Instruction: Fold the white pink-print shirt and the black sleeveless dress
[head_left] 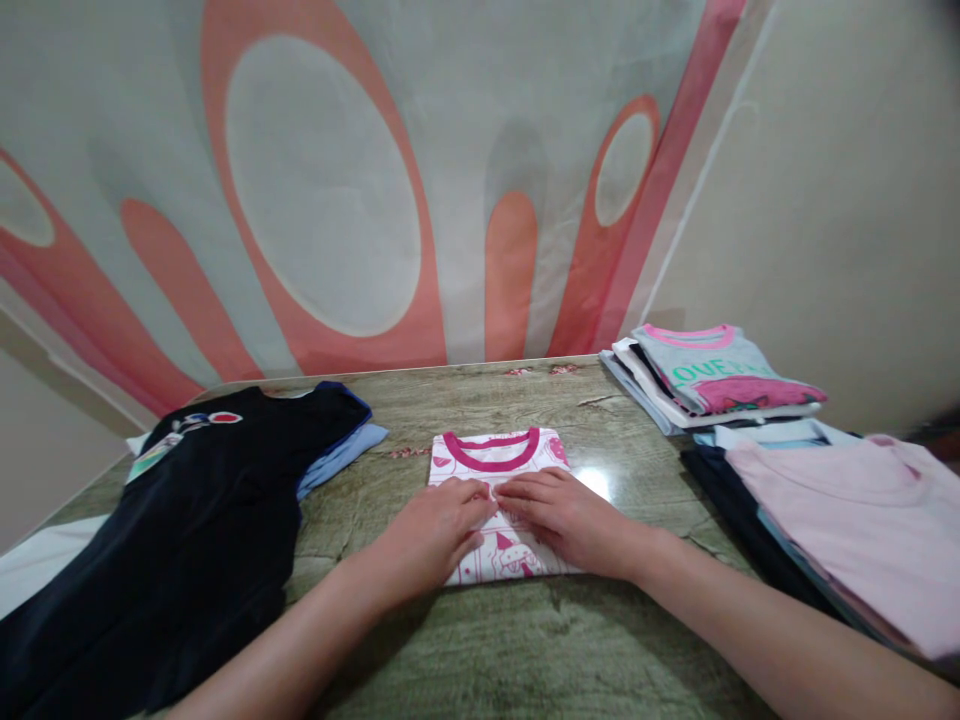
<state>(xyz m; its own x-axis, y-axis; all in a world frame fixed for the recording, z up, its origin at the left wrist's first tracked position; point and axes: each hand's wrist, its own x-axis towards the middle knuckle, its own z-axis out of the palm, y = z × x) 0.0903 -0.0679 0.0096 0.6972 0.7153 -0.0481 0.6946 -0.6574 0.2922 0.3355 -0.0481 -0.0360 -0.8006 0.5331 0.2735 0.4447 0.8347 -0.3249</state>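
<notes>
A white T-shirt [506, 560] with pink print and a dark pink collar lies folded into a neat rectangle on the wooden table, its neckline facing away from me. My left hand [439, 530] rests on the left half of its front, palm down. On the right half lies my right hand [566, 515], fingers stretched out flat. The fingertips of both hands nearly meet at the middle of the shirt. Neither hand grips the cloth. Part of the print is covered by my hands.
To the left, a black garment [217, 520] is spread over a light blue one [345, 455]. At the back right stands a stack topped by a grey shirt [697, 355] with pink trim. Nearer, a pale pink shirt [847, 520] tops another stack. Behind the table [480, 655] rises a patterned wall [465, 150].
</notes>
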